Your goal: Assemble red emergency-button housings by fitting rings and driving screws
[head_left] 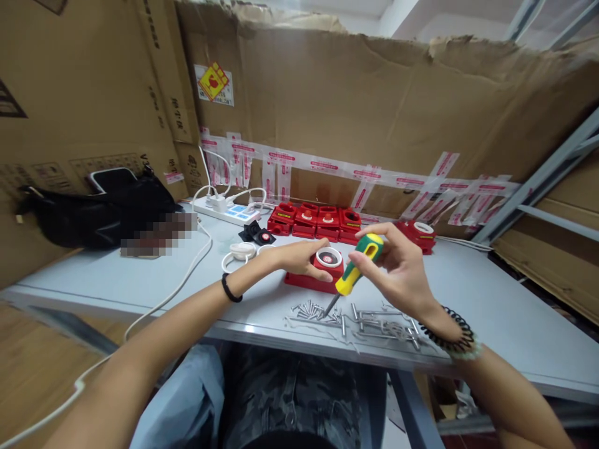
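Note:
My left hand grips a red box-shaped housing on the table, thumb and fingers around its raised part. A white ring with a dark centre sits on top of that housing. In my right hand is a green and yellow screwdriver, held by its handle with the shaft slanting down to the left. Its tip is at a pile of silver screws near the table's front edge. To the right of the pile lie several metal rods, partly beneath my right wrist.
Behind stand several red housings, with another red housing at the right. White rings and black square parts lie left. A power strip, cables and a black bag are farther left. Cardboard walls enclose the table.

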A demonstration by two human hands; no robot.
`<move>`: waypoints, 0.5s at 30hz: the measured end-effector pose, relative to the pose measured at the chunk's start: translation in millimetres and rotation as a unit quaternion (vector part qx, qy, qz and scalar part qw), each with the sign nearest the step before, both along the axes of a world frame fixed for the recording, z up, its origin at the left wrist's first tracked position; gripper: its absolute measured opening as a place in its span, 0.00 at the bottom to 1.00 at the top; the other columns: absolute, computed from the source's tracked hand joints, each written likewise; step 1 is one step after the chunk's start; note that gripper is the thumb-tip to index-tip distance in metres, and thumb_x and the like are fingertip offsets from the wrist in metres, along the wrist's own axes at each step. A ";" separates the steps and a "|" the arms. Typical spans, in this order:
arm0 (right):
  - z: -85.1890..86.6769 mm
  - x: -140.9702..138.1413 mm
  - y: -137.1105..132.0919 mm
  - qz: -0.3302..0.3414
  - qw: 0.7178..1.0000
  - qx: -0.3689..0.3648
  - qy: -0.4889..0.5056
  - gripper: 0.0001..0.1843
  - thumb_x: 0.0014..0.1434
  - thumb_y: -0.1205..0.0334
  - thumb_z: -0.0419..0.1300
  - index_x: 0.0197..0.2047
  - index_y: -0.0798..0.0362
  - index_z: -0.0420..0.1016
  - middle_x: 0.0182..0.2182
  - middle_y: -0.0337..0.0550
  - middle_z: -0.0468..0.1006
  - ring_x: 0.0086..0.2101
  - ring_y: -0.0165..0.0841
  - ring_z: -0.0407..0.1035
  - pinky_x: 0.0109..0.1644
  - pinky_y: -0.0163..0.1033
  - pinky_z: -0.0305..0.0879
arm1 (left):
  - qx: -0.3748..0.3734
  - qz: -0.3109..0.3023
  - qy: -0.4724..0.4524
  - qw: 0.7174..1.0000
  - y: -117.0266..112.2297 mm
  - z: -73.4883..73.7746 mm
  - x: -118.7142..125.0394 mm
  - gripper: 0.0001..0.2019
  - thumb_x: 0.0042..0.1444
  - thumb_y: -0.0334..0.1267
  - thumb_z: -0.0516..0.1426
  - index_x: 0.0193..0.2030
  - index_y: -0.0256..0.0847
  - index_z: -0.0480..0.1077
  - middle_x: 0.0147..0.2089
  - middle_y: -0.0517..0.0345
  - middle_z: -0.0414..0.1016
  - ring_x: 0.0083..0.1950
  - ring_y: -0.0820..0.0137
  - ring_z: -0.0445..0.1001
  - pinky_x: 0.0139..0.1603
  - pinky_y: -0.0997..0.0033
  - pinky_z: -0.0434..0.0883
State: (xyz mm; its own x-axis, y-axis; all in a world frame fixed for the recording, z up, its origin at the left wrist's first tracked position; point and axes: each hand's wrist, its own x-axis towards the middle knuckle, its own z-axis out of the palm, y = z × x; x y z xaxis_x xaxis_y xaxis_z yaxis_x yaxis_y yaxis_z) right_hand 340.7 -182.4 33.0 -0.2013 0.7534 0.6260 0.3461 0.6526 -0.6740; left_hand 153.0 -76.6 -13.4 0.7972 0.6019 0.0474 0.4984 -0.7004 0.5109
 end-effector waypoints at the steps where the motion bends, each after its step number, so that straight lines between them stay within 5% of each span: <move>1: -5.5 0.9 1.5 -0.003 1.000 -0.007 0.000 0.15 0.50 0.62 0.67 0.40 0.50 0.67 0.24 0.32 0.68 0.24 0.25 0.66 0.24 0.30 0.66 | -0.002 0.001 0.000 1.000 0.1 -0.4 -0.4 0.36 0.46 0.59 0.60 0.57 0.40 0.57 0.55 0.45 0.70 0.51 0.57 0.71 0.44 0.68 0.66; 15: -20.5 5.7 15.4 -0.004 0.999 -0.032 -0.012 0.16 0.50 0.59 0.67 0.41 0.49 0.68 0.25 0.33 0.69 0.25 0.27 0.68 0.24 0.31 0.66 | -0.004 -0.003 -0.010 1.000 -0.6 -0.2 -1.8 0.31 0.47 0.58 0.60 0.51 0.41 0.58 0.49 0.50 0.72 0.45 0.60 0.72 0.38 0.70 0.65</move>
State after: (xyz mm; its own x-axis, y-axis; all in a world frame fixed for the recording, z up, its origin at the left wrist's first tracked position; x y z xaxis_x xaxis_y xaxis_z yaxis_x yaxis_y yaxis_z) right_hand 346.3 -166.9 12.5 -0.2094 0.7940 0.5707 0.3687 0.6047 -0.7060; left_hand 151.2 -77.2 -13.6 0.8001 0.5969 0.0587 0.4832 -0.6994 0.5266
